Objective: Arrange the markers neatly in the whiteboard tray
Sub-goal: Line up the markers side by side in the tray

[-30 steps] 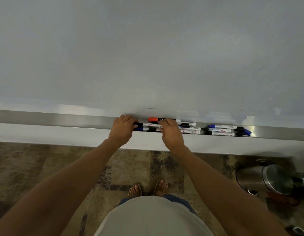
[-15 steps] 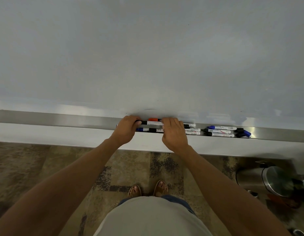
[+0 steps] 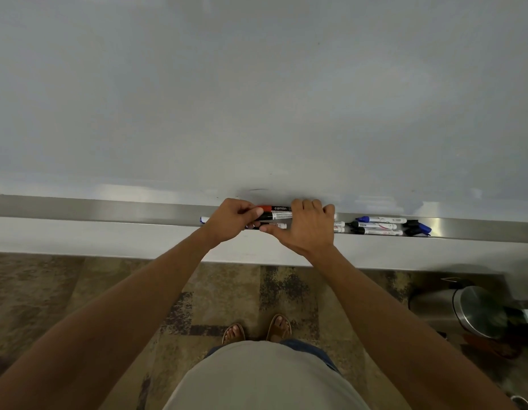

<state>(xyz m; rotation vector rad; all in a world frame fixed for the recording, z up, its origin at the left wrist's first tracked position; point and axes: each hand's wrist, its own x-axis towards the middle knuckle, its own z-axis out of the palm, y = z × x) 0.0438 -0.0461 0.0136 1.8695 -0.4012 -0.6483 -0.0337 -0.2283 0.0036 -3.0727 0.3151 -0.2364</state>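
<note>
Left hand sits at the near-left end of a bundle of markers in the whiteboard tray, fingers curled round the cap ends; thumb and forefinger pinch the black cap of one marker. Just left of this hand, a blue-tipped marker end pokes out, not gathered with the rest. Between the hands the bundle shows an orange-capped marker at the back against the board, a black-capped one in front of it, and a third at the tray's front lip. Right hand clamps the other end of the bundle, fingers hooked over the top, thumb stretched under the front marker. To the right of this hand, white marker ends stick out from under the palm, and farther right a separate group of three markers lies roughly parallel, with loose blue and black caps beyond it. Risks, as judged: the front marker rides close to the lip and could roll off onto the floor if the hands squeeze unevenly; the pinched cap could pull loose; the stray blue end behind the left hand may be left out of line; a sideways shove could knock the right-hand group askew.
</note>
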